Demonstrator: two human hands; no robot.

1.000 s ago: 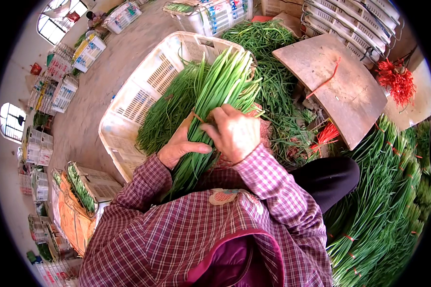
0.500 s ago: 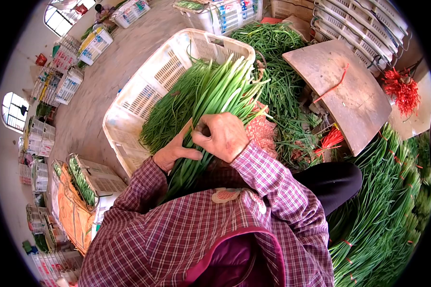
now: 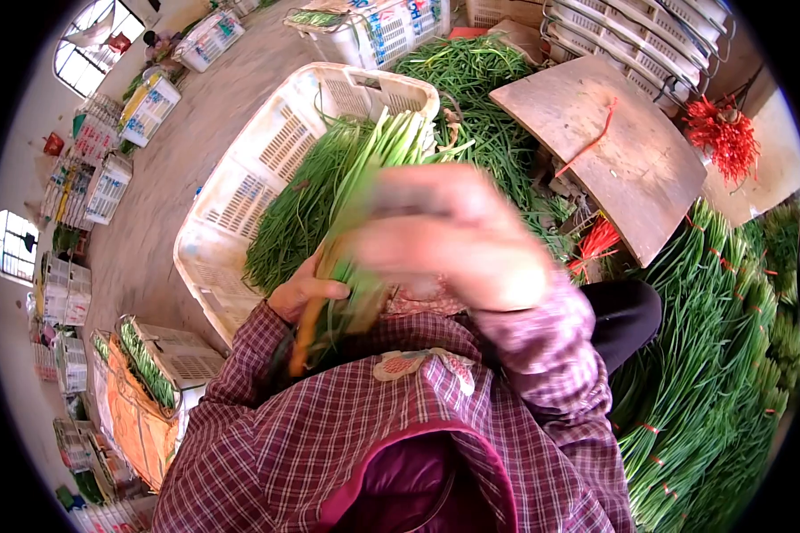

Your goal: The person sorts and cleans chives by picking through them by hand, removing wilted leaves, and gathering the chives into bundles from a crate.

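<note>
My left hand (image 3: 304, 291) is closed around a bunch of long garlic chives (image 3: 402, 135), their pale stem ends pointing up and away from me. Over the bunch, my right hand (image 3: 458, 235) is smeared by motion, its fingers bent together. A blurred yellowish leaf (image 3: 307, 333) runs down from its fingertips and seems pinched there. Beyond my hands, more chives (image 3: 298, 209) lie inside a white plastic crate (image 3: 231, 209). A pinkish cloth or net (image 3: 418, 298) shows partly beneath my right hand.
Loose chives (image 3: 467, 75) are heaped behind the crate. To the right stands a tilted board (image 3: 609, 147) with a red tie (image 3: 596, 138) on it. Red ties (image 3: 724, 138) hang beyond. Tied chive bundles (image 3: 693, 382) cover the floor at right. Stacked crates (image 3: 636, 40) rise behind.
My right hand has lifted off the bunch and moved right, toward the camera, with a yellowish leaf streaking beside it. My left hand still grips the bunch. The view has shifted slightly.
</note>
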